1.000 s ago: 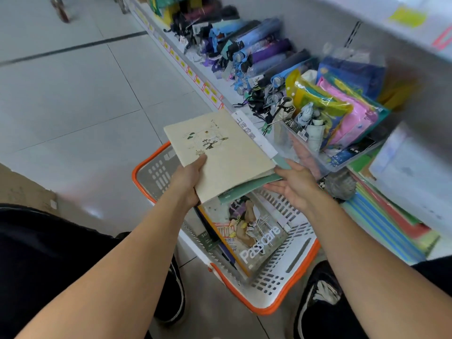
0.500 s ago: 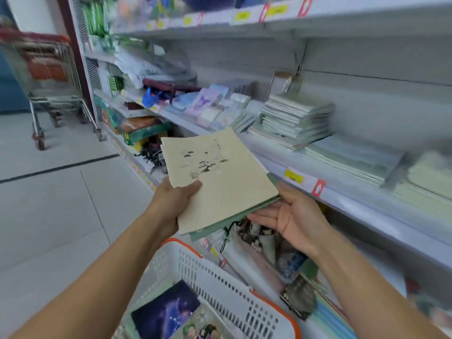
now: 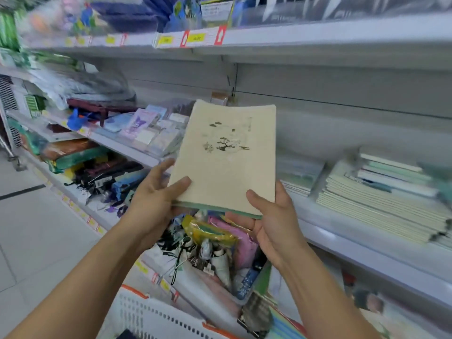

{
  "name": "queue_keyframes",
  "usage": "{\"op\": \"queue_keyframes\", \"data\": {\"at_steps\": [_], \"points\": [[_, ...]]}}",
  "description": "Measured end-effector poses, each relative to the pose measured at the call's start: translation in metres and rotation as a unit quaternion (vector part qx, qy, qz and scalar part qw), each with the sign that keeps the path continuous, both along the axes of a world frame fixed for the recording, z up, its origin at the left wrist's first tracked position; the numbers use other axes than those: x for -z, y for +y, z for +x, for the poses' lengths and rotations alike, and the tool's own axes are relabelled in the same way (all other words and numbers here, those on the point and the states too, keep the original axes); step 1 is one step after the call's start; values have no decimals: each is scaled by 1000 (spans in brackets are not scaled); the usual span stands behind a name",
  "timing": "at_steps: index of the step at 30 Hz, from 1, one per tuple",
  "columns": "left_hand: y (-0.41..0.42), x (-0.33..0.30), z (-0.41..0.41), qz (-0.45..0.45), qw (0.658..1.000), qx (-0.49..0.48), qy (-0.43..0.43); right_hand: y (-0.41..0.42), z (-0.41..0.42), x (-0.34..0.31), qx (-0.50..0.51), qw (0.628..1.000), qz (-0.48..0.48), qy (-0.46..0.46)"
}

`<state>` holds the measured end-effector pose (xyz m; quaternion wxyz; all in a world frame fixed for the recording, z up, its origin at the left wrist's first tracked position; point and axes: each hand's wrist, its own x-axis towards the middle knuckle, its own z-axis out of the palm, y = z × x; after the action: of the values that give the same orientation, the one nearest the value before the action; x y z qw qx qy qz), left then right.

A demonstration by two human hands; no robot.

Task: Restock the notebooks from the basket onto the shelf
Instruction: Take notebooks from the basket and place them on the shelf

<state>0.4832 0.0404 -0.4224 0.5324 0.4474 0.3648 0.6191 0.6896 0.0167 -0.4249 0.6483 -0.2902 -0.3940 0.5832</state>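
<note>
I hold a small stack of notebooks (image 3: 226, 157), a cream cover with a tree drawing on top and a green one beneath, raised in front of the middle shelf (image 3: 367, 241). My left hand (image 3: 156, 194) grips the stack's lower left corner, thumb on the cover. My right hand (image 3: 271, 221) grips its lower right corner, thumb on top and fingers underneath. The white basket (image 3: 151, 316) with an orange rim sits at the bottom edge; its contents are mostly out of view.
Stacks of cream and green notebooks (image 3: 381, 192) lie on the middle shelf to the right. Small pastel notepads (image 3: 146, 130) sit left of them. A clear bin of pouches (image 3: 215, 243) and umbrellas (image 3: 105, 174) fill the lower shelf. The upper shelf (image 3: 318, 35) overhangs.
The notebook stack has risen from above the basket to shelf height and turned upright. My right hand has shifted from under the stack's edge to gripping its lower right corner.
</note>
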Motion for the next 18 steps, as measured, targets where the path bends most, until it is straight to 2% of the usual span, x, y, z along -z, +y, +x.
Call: {"op": "queue_keyframes", "data": {"at_steps": [3,6,11,13,16,18], "points": [[4,-14,36,29,999,14,25,7,15,-14,101,993,21,50],[25,-33,67,-16,999,47,22,19,31,-24,141,987,-11,79],[68,-43,109,-103,990,38,94,47,61,-35,120,979,-115,115],[82,-45,118,-123,985,37,115,56,66,-38,118,978,-129,110],[104,-46,125,-129,983,37,128,63,66,-39,149,972,-134,121],[116,-43,131,-129,971,23,199,66,63,-36,192,967,-146,83]]}}
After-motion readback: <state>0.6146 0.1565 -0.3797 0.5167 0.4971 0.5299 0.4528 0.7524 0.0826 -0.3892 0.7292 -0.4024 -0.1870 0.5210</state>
